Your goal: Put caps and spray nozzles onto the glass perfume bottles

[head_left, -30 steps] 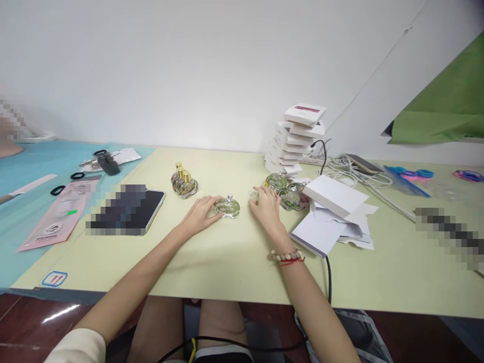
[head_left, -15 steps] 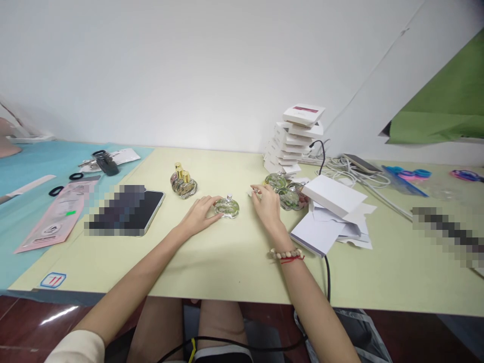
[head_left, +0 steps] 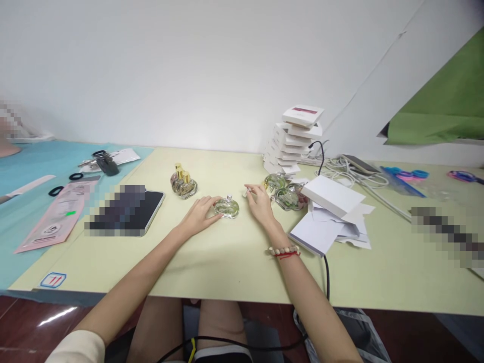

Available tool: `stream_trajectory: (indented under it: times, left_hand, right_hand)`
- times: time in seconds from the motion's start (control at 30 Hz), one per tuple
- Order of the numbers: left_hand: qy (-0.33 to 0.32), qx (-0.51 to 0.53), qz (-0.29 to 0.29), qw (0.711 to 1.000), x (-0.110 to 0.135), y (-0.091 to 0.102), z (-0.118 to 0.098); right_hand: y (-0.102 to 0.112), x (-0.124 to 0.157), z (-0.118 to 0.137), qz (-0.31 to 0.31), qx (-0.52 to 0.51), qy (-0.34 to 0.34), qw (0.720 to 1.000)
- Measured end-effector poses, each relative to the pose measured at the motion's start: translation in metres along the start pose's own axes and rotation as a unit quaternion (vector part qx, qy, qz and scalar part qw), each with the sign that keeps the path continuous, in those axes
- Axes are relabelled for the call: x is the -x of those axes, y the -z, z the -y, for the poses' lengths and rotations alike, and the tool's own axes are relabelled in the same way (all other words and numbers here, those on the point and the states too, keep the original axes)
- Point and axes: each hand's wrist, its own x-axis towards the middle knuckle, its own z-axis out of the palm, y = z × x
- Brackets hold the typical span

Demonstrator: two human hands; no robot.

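A round glass perfume bottle (head_left: 227, 207) with greenish liquid stands on the pale green table (head_left: 234, 262). My left hand (head_left: 199, 216) rests on the table and its fingers hold the bottle's left side. My right hand (head_left: 260, 202) is just right of the bottle, fingers pinched on a small clear cap (head_left: 247, 191) lifted a little above the table. Behind my right hand lie a few more glass bottles (head_left: 286, 192).
Two gold-capped bottles (head_left: 183, 182) stand at centre left. A tablet (head_left: 128, 209) lies left of my arm. A stack of white boxes (head_left: 295, 138) rises at the back, flat white cartons (head_left: 333, 212) and cables (head_left: 351, 169) to the right. A pink packet (head_left: 56, 217) lies far left.
My right hand has pinched the small cap and moved it left and slightly up, toward the bottle. My left hand has stayed on the bottle.
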Motion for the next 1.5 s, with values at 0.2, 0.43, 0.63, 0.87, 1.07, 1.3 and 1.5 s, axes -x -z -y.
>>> stream_trajectory:
  times: [0.2, 0.43, 0.63, 0.87, 1.07, 1.3, 1.5]
  left_hand:
    - [0.001, -0.002, 0.004, 1.000, 0.000, -0.001, 0.002]
    - [-0.004, -0.002, -0.001, 1.000, 0.000, -0.002, 0.003]
    - [0.006, 0.005, 0.003, 1.000, 0.000, -0.003, 0.003]
    - [0.007, 0.007, 0.001, 1.000, 0.000, -0.001, 0.001]
    - [0.003, -0.006, 0.003, 1.000, 0.000, -0.003, 0.003]
    - [-0.003, -0.008, 0.001, 1.000, 0.000, -0.004, 0.004]
    - [-0.005, -0.007, 0.000, 1.000, 0.000, -0.003, 0.003]
  right_hand:
    - [0.002, 0.001, -0.007, 0.009, 0.010, -0.008, 1.000]
    - [0.015, -0.006, 0.021, -0.077, -0.133, -0.038, 0.987]
    - [0.011, -0.004, 0.053, -0.004, -0.349, -0.039, 0.936]
    - [0.013, 0.000, 0.064, 0.044, -0.347, 0.014, 0.937]
    - [0.014, 0.001, 0.067, 0.094, -0.311, 0.048, 0.945]
    - [0.013, 0.001, 0.064, 0.102, -0.290, 0.032, 0.951]
    - [0.014, 0.003, 0.065, 0.107, -0.265, 0.027, 0.958]
